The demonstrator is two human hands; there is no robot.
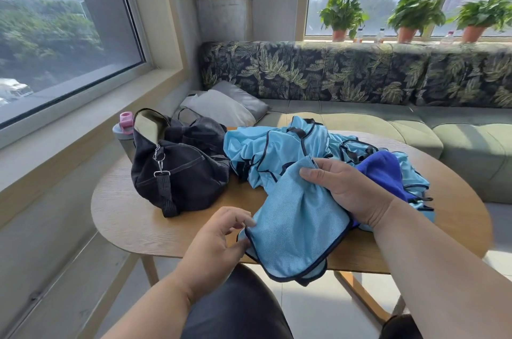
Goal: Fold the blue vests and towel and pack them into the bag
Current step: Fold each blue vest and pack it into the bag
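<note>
Left hand pinches one edge of the light-blue, dark-trimmed towel cloth; right hand grips its upper corner. Folding barely begun. Behind it, crumpled light-blue mesh vests lie unfolded on the table; black duffel bag seemingly unpacked.

Both hands on light-blue towel

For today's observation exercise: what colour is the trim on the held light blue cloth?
Dark navy trim, clearest in the head view.
</note>
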